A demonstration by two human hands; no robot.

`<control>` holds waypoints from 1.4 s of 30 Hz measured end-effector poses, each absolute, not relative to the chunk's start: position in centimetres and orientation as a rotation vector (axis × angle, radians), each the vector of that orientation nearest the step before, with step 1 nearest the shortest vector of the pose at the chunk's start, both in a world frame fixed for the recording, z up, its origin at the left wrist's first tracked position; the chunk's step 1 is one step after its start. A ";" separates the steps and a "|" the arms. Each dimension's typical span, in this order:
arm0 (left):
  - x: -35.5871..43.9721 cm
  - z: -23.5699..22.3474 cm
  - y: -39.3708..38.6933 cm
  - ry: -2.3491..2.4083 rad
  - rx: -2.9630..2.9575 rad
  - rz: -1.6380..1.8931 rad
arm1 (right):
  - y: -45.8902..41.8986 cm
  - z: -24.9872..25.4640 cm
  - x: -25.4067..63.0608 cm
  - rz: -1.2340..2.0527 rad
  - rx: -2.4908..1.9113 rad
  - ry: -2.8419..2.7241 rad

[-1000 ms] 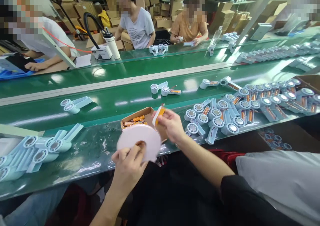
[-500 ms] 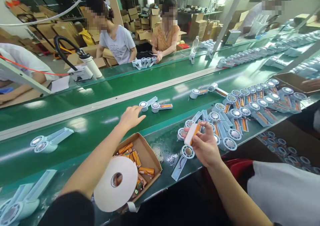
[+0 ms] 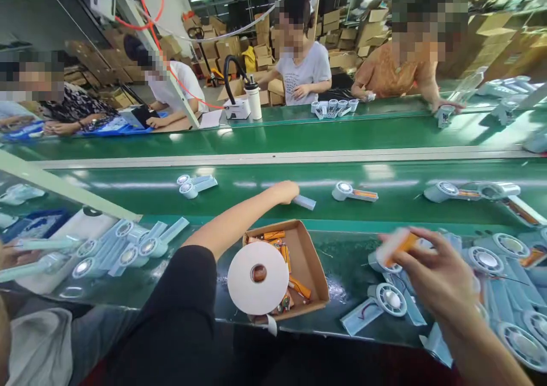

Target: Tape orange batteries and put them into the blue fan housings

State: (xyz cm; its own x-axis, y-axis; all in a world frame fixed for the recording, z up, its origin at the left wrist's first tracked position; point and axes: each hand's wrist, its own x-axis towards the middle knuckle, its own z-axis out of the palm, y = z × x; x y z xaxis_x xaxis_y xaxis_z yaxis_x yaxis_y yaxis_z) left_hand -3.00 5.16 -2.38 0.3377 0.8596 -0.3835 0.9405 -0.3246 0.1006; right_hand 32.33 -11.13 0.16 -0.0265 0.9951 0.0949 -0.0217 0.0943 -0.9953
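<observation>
My left hand is closed round the head of a pale blue handheld fan housing on the green belt. Only its handle sticks out to the right; my fingertips are hidden. In my right hand, between thumb and fingers, is an orange battery with a white pad on one face, blurred by motion. It hovers above the fan housings on the near ledge. Below it lies one fan housing with a thin dark wire along its open handle.
A cardboard box of orange batteries stands before me, a white tape roll leaning on it. Fan housings crowd the ledge on the right, with another cluster left. More ride the belt. Several co-workers sit across the line; another's hand shows far left.
The view has swung left. My left hand has closed on the fan housing and drawn it away from the neighbouring one. My right hand still holds the battery.
</observation>
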 end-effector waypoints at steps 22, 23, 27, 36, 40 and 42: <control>-1.5 -2.8 3.4 1.677 2.136 0.092 | -0.2 -0.5 14.2 0.282 -1.610 -2.928; -1.3 -2.7 3.3 1.684 2.137 0.092 | -0.3 -0.4 13.8 0.273 -1.631 -2.929; -0.4 -1.9 2.9 1.736 2.128 0.116 | -0.4 -0.2 13.2 0.258 -1.679 -2.936; -4.5 1.6 -8.7 1.894 2.126 0.296 | 0.7 0.2 14.5 0.289 -1.464 -3.032; -6.1 1.8 -14.1 1.925 2.171 0.239 | 1.3 -0.1 15.2 0.300 -1.437 -3.028; -5.1 1.6 -12.6 1.934 2.207 0.214 | 1.1 0.0 15.4 0.287 -1.435 -3.018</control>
State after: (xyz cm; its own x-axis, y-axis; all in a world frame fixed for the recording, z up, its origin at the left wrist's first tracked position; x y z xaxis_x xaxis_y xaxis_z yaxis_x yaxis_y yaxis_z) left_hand -5.11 -12.61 1.63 0.1340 0.9907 -0.0226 0.9619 -0.1246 0.2432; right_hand 15.37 1.14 -0.01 -0.6155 0.7433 -0.2620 0.7794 0.6234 -0.0624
